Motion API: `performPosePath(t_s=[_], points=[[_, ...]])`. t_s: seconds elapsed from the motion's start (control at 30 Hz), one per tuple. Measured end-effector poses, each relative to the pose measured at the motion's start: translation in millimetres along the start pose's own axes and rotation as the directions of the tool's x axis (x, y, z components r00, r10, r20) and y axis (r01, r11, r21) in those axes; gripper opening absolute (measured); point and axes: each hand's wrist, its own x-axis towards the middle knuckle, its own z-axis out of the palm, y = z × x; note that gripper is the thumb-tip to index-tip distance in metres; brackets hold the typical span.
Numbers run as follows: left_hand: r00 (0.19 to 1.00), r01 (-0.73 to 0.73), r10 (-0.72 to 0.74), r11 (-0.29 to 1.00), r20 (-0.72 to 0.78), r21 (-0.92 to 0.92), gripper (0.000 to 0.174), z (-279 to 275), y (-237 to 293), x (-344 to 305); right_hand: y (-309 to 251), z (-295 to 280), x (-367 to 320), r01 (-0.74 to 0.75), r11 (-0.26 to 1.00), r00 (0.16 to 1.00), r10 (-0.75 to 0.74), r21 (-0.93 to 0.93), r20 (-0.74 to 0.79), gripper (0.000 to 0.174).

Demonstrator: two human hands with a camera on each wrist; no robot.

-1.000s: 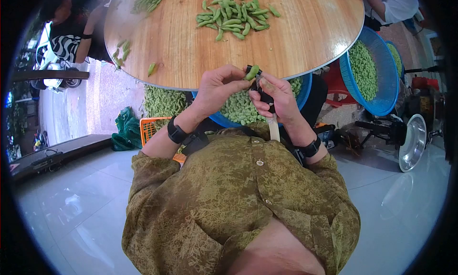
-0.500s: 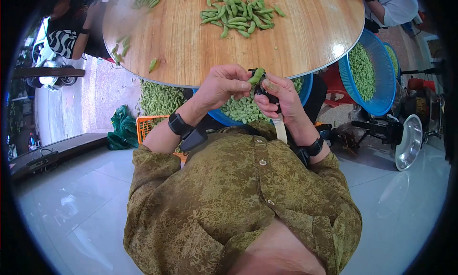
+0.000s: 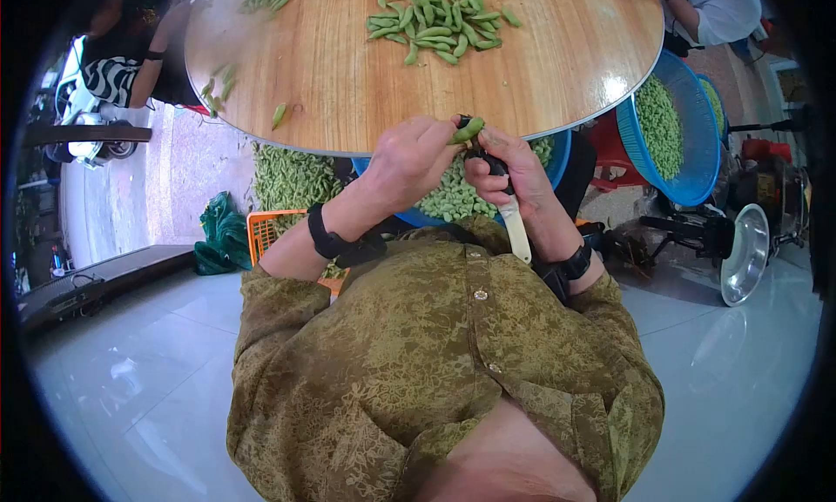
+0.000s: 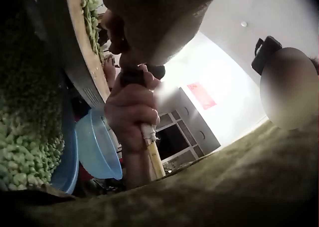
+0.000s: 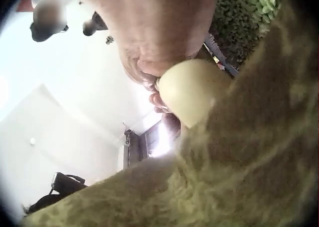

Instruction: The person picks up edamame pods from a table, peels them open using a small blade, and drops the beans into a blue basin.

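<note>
In the head view my left hand pinches one end of a green edamame pod, just off the table's near edge. My right hand grips a tool with a black upper part and a cream handle that points down toward my shirt. The pod lies across the tool's black top, close to my right thumb. My fingers hide the tool's working end. The left wrist view shows my right fingers curled round the tool, and the handle's rounded end fills the middle of the right wrist view.
A pile of pods lies on the round wooden table. Beneath the hands stands a blue basin of shelled beans, with another blue basket at right. An orange crate sits at left. Two other people are at the table.
The pod has turned from a steep slant to lying more level across the tool. My left hand has rolled, showing more of its back. More of the cream handle shows below my right hand.
</note>
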Motion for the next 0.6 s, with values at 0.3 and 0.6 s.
performPosePath(t_s=[0.3,0.6], points=[[0.536,0.802,-0.6,0.14,0.594,-0.581,0.023,0,10,5,-2,-3,-10,0.14,0.93,0.981,-0.177,-0.339,-0.078,0.02],[0.748,0.651,-0.47,0.66,0.469,-0.376,0.018,15,24,-3,13,-15,-5,0.287,0.116,0.738,-0.66,-0.951,0.142,0.02]])
